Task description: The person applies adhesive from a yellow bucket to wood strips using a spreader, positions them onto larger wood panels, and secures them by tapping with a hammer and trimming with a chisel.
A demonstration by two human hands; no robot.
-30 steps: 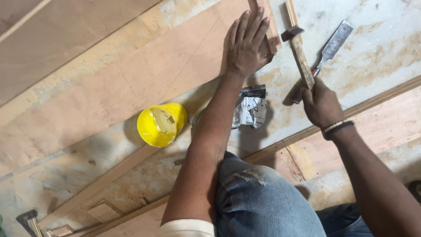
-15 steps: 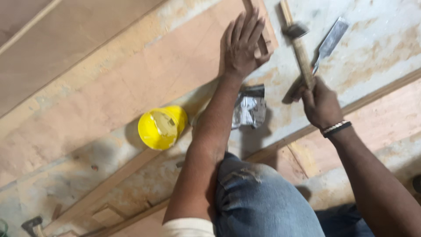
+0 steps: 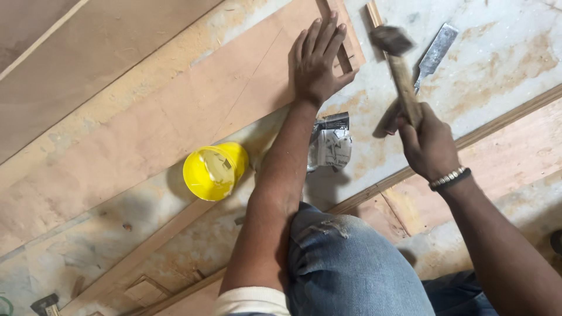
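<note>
Clenched round the hammer (image 3: 399, 70) handle, our right hand (image 3: 429, 144) has it raised w/ the head blurred above the board's top end; our left hand (image 3: 318, 61) isn't gripping anything — flat, fingers spread, pressing on the board (image 3: 175, 140). We've got that long reddish board lying diagonally on the dusty floor (image 3: 503, 70). Our knee (image 3: 345, 263) in jeans is at the bottom. Yellow tub (image 3: 214, 170) sits just below the board, left of our left forearm; crumpled packet (image 3: 331, 145) is right of it. Chisel (image 3: 433, 55) lies on the floor beside the hammer — apart from both hands.
</note>
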